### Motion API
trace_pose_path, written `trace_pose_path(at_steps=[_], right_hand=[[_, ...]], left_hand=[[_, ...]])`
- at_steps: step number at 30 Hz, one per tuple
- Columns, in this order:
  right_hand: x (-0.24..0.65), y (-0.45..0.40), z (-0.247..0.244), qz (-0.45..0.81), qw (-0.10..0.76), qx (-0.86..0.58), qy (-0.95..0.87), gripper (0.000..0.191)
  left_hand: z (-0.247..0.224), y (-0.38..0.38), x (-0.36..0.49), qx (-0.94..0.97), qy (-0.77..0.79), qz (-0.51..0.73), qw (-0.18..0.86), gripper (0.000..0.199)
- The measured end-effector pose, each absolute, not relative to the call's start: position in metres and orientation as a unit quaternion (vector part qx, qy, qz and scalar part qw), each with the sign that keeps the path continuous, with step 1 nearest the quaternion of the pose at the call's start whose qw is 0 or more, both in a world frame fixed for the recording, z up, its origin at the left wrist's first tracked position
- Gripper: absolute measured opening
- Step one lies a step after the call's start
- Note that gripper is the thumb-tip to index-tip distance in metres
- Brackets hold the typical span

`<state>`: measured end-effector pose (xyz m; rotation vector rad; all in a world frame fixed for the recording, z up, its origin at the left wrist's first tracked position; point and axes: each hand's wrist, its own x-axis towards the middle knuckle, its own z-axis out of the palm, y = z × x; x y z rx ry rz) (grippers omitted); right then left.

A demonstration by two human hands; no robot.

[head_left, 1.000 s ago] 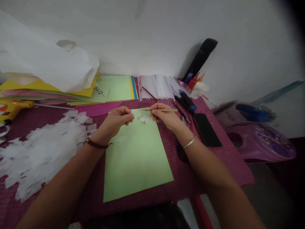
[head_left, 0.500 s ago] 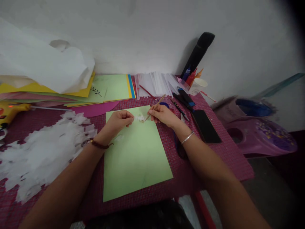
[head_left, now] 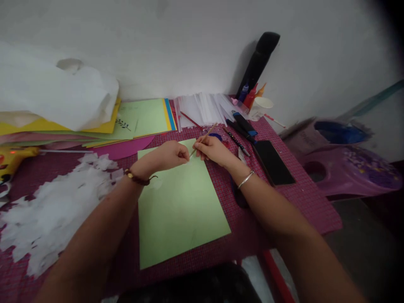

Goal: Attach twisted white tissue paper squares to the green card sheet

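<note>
A light green sheet of paper (head_left: 183, 210) lies on the checked red tablecloth in front of me. My right hand (head_left: 210, 150) pinches a thin wooden stick (head_left: 208, 131) at the sheet's upper right edge, its lower tip slanting down to the left. Close beside that tip is my left hand (head_left: 173, 155), with thumb and fingers pressed together over the upper part of the sheet. Whatever sits between the left fingers is too small to make out. The white bits seen on the paper earlier are now hidden behind the left hand.
A heap of small white paper pieces (head_left: 63, 206) spreads at left, near a yellow glue gun (head_left: 15, 162). Coloured sheets (head_left: 147, 115) and clear plastic strips (head_left: 205, 110) line the wall. At right lie a black phone (head_left: 274, 162), a pen (head_left: 236, 142) and a cutter (head_left: 244, 123); paint bottles (head_left: 250, 97) stand behind.
My left hand has moved right, up to the stick's tip, and now covers the white bits on the green sheet. My right hand keeps its pinch on the stick, almost in place.
</note>
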<state>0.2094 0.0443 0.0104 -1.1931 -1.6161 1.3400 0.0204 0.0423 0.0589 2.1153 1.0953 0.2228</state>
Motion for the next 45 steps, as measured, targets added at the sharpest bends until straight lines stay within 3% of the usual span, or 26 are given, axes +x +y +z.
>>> trace_pose_path(at_steps=[6, 18, 22, 29, 34, 45], right_hand=[[0.205, 0.037, 0.02, 0.494, 0.435, -0.475, -0.585, 0.013], [0.195, 0.034, 0.004, 0.464, 0.394, -0.441, -0.659, 0.011], [0.195, 0.033, 0.006, 0.453, 0.417, -0.452, -0.646, 0.01], [0.196, 0.031, 0.016, 0.488, 0.463, -0.437, -0.597, 0.012], [0.197, 0.031, 0.015, 0.465, 0.47, -0.455, -0.596, 0.014], [0.193, 0.029, 0.005, 0.402, 0.402, -0.446, -0.692, 0.011]], left_hand=[[0.04, 0.059, 0.021, 0.814, 0.474, 0.092, 0.324, 0.006], [0.034, 0.064, 0.018, 0.808, 0.475, 0.106, 0.334, 0.01], [0.039, 0.062, 0.015, 0.823, 0.456, 0.073, 0.331, 0.013], [0.037, 0.063, 0.009, 0.783, 0.44, 0.057, 0.436, 0.019], [0.023, 0.068, 0.009, 0.768, 0.485, 0.068, 0.412, 0.017], [0.025, 0.063, 0.014, 0.744, 0.503, 0.125, 0.422, 0.01]])
